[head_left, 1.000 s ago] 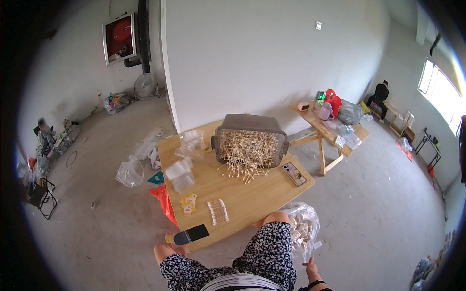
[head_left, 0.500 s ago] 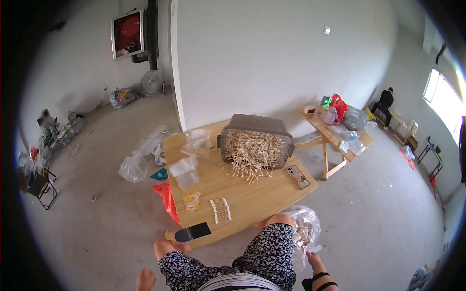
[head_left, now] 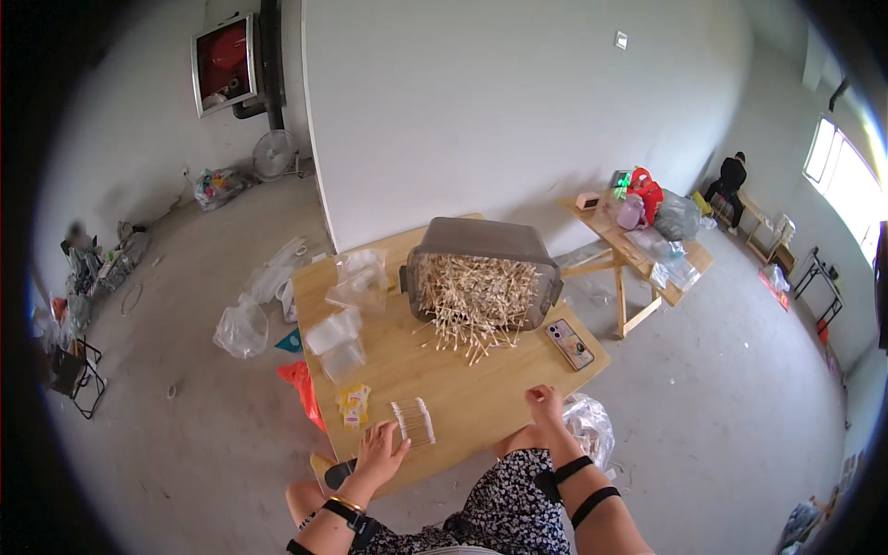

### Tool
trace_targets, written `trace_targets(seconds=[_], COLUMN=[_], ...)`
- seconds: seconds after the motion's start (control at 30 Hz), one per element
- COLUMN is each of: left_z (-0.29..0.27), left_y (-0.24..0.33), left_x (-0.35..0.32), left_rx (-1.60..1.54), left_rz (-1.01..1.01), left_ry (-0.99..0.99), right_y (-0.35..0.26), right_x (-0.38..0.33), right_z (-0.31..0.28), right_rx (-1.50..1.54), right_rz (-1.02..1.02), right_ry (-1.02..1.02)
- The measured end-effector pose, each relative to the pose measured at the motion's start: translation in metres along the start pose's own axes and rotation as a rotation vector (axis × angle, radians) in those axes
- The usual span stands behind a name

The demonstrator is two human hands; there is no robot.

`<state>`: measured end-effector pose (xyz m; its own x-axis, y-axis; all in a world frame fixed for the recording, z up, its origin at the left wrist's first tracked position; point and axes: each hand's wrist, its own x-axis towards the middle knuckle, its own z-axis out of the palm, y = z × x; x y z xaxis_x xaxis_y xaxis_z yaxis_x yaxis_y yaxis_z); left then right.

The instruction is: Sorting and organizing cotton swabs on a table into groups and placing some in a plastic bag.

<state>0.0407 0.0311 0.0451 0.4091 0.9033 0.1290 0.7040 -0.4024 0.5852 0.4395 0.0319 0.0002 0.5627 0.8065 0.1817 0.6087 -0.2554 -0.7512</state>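
My left hand (head_left: 377, 453) reaches over the near left of the wooden table (head_left: 462, 398), fingers apart and holding nothing. Its fingertips are beside a flat row of cotton swabs (head_left: 413, 422). Under the wrist shows the end of a dark flat object (head_left: 339, 474), the rest covered. Yellow-and-white packets (head_left: 353, 405) lie just beyond the fingers. My right hand (head_left: 545, 404) hovers by the table's front right edge, its fingers curled together; whether anything is in them is hidden. At the table's far side a grey plastic bin (head_left: 481, 236) on its side spills loose cotton swabs (head_left: 476, 291).
Clear plastic bags (head_left: 338, 344) lie on the table's left, a phone (head_left: 569, 344) on its right. A clear bag (head_left: 592, 427) stands by my right knee. Behind is a folding table (head_left: 638, 268) with bags; a person (head_left: 729, 188) sits at the far right.
Both hands have come up from my sides over the table, the left to the row of swabs, the right to the front right edge. The view has shifted slightly.
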Motion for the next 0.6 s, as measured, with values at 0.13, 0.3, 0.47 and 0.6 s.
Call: trace_targets(seconds=[0.13,0.3,0.47,0.6], left_z=[0.036,0.059,0.067,0.076], left_y=[-0.012,-0.02,-0.031,-0.036], left_x=[0.03,0.05,0.048,0.045], left_rx=[0.149,0.282,0.204,0.204], left_rz=[-0.072,-0.045,0.024,0.032], left_ry=[-0.004,0.008,0.047,-0.001], right_y=[-0.016,-0.041,-0.067,-0.077], right_x=[0.026,0.042,0.049,0.07], right_z=[0.054,0.102,0.126,0.139], right_rx=[0.037,-0.133,-0.245,-0.284], right_rz=[-0.075,-0.098,-0.095,-0.004], right_ry=[-0.055,-0.243,-0.183,-0.106])
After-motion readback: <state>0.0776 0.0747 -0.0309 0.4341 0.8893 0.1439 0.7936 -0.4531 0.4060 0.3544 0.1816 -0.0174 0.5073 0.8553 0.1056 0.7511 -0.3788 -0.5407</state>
